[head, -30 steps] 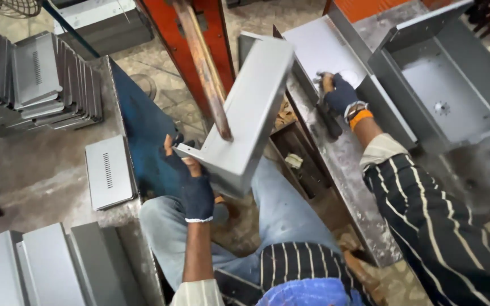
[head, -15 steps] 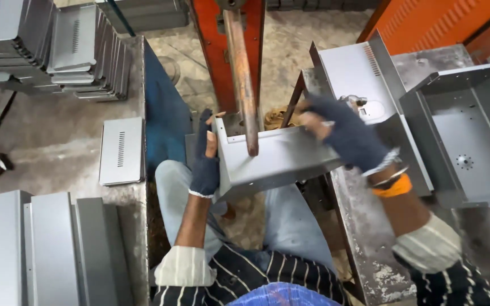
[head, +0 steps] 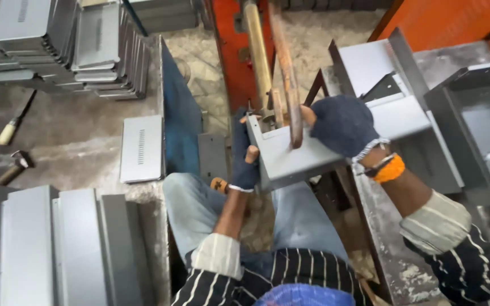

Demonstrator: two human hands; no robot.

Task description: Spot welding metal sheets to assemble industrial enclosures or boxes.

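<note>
Both hands (gloved) grip grey metal panel (head: 307, 158).

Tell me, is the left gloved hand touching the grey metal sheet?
Touching. The head view shows the left hand gripping the grey metal sheet at its left edge.

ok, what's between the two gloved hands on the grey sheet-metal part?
Head view: between the left hand and the right hand, the rusty lever hangs down over the grey sheet-metal part that both hands grip.

To your left, the grey tabletop (head: 75, 147) carries stacked grey metal panels (head: 58, 39), one flat vented panel (head: 141, 148), two hammers (head: 12, 127) and a row of folded panels (head: 58, 243) nearest you.
</note>
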